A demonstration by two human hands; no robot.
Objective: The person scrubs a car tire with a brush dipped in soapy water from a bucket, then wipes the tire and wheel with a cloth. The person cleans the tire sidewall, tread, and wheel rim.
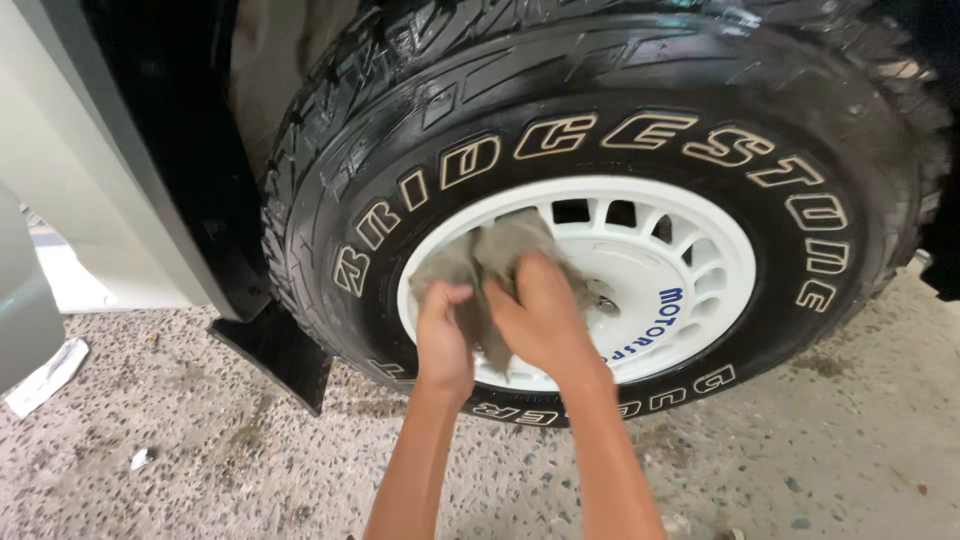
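While the vehicle body [70,170] stands on speckled concrete floor [800,450], its black tyre [330,200] carries a white slotted wheel rim [700,270]. Both hands, left hand [445,340] and right hand [545,320], are clamped on a grey-brown cloth [500,245] pressed against the rim's left half. Judged step: wiping the rim; next calls for shifting to unwiped slots.

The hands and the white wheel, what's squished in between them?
A crumpled grey-brown cloth. In the head view, the left hand and right hand both press it against the white wheel, inside the black tyre.
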